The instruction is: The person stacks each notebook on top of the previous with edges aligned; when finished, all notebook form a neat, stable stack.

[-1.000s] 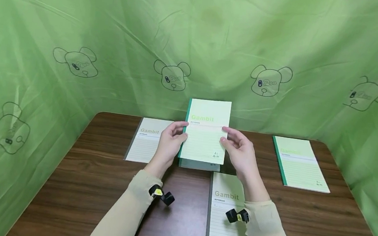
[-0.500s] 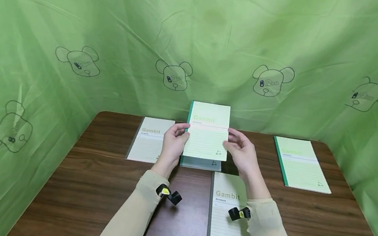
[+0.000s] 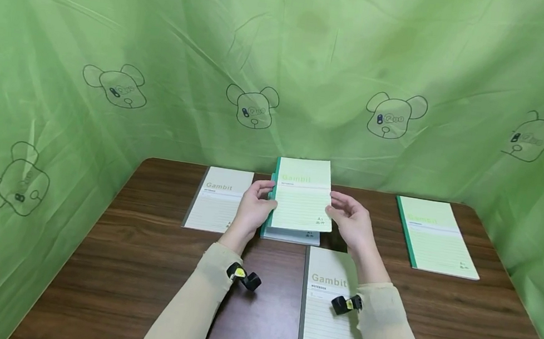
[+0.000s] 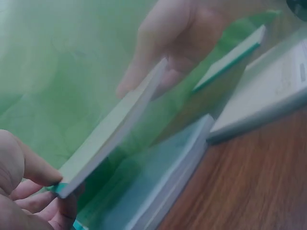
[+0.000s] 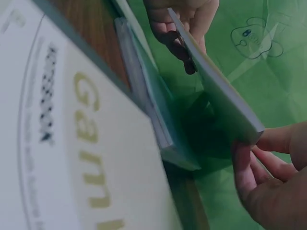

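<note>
Pinching opposite long edges of a green-spined Gambit notebook (image 3: pixel 303 195), both hands hold it above the stack of green-spined notebooks (image 3: pixel 290 236), with a gap between. The left hand (image 3: pixel 253 209) grips the spine edge, thumb on the cover and fingers beneath; the right hand (image 3: pixel 353 223) grips the opposite edge between thumb and fingers. The held notebook is tilted, its cover facing the person, and hides most of the stack from the head view.

To the left of the stack lies a grey-spined Gambit notebook (image 3: pixel 218 202). Nearer the person than the stack and offset to its right is a larger-looking grey-spined notebook (image 3: pixel 328 316), partly covered by the right sleeve (image 3: pixel 382 310). Well to the right of the stack lies another green-spined notebook (image 3: pixel 437 239). All rest on the wood-grained desk (image 3: pixel 119 275); beyond the stack hangs green cloth (image 3: pixel 315 57) printed with bear heads.
</note>
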`<state>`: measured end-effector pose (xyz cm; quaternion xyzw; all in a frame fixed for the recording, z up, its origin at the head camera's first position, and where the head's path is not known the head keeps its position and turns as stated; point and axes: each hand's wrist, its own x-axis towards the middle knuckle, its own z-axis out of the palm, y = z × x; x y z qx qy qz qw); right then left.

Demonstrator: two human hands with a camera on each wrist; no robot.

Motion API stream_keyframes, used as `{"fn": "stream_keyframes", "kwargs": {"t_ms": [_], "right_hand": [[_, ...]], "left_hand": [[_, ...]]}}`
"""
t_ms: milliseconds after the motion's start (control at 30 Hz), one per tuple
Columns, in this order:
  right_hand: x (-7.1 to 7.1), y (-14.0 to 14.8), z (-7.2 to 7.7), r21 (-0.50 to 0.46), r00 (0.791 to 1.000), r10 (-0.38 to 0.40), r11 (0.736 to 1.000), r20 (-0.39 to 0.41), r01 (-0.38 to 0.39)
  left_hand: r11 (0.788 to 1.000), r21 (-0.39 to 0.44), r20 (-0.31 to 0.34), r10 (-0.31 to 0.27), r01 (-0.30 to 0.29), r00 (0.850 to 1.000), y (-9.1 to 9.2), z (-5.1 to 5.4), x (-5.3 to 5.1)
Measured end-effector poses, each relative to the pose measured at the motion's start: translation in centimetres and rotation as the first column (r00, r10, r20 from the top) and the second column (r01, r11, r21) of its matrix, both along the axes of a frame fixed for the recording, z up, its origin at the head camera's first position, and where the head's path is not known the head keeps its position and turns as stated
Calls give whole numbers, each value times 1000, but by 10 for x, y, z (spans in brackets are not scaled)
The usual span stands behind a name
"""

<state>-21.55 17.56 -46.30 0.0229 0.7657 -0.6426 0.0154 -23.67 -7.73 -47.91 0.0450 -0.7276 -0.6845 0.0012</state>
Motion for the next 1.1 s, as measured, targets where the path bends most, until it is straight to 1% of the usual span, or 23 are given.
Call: {"fn": "stream_keyframes", "kwargs": {"t_ms": [100, 233, 333, 500, 633, 733, 900, 1000, 1100], "right_hand": [[-2, 2, -6, 31, 999, 14, 999, 34, -15], [-4, 4, -14, 50, 996, 58, 997, 66, -61], [-5, 5, -19, 58, 994, 79, 995, 69, -83], [-4, 6, -22, 73, 994, 80, 994, 75, -86], [-3, 5, -24, 77, 993, 74, 994, 89, -81], [-4, 5, -27, 74, 992, 81, 993, 96, -88], [-5, 3, -32, 85, 990, 96, 991, 102, -105], [-5, 2, -32, 87, 990, 99, 990, 100, -108], [-5, 1, -31, 81, 990, 99, 991, 101, -108]], "left_hand": [[999, -32, 9, -10, 11, 1000, 0, -4, -1], [997, -71, 14, 5, -4, 1000, 0, -9, -1], [995, -97, 13, 17, -15, 1000, 1, -11, -2], [989, -150, 17, 14, -12, 1000, 3, -12, -1], [982, -191, 16, 12, -9, 1000, 4, -15, 0], [974, -226, 15, 19, -15, 1000, 4, -17, 1], [955, -295, 11, 25, -21, 1000, 3, -14, 5], [946, -325, 5, 14, -12, 1000, 3, -13, 6], [934, -356, 6, 11, -8, 1000, 3, -14, 7]]}}
